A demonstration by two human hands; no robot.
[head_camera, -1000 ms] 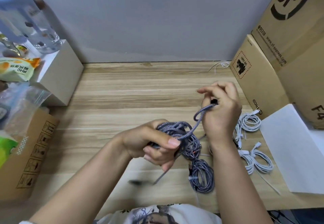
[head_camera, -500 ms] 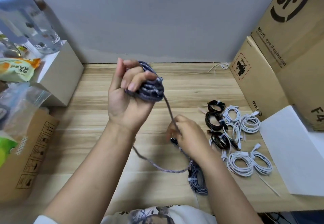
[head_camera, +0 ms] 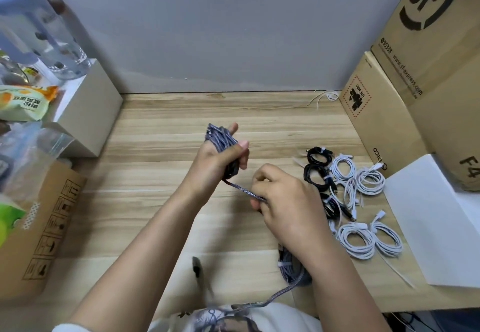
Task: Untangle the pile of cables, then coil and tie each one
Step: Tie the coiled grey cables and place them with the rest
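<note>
Head view, the only one I have. At the centre of the desk my left hand is raised with its fingers curled round a bundle of braided grey-blue cable; the loops stand up between thumb and fingers, and one fingertip pokes out above them at about 12 o'clock. From the bottom of that bundle a single strand runs down toward 4 o'clock into my right hand, which is closed with thumb and fingers pinching the strand. Past the right hand I lose the line under the wrist. A loose tail of the same braid shows at 5 o'clock near the desk edge, and a dark plug end, blurred, sits at 6 o'clock.

Under my right forearm lies another braided coil with a white tie on it, so I judge that one finished. At 3 o'clock, well apart from my hands, tied black coils and white coils lie together beside a white sheet and cardboard boxes.

I judge this to be the coiling step for one braided cable, with most of the pile already done. Next I would feed the pinched strand up and lay it round the left-hand bundle, keeping it taut so the loops do not slip, then draw in the tail and tie it.
</note>
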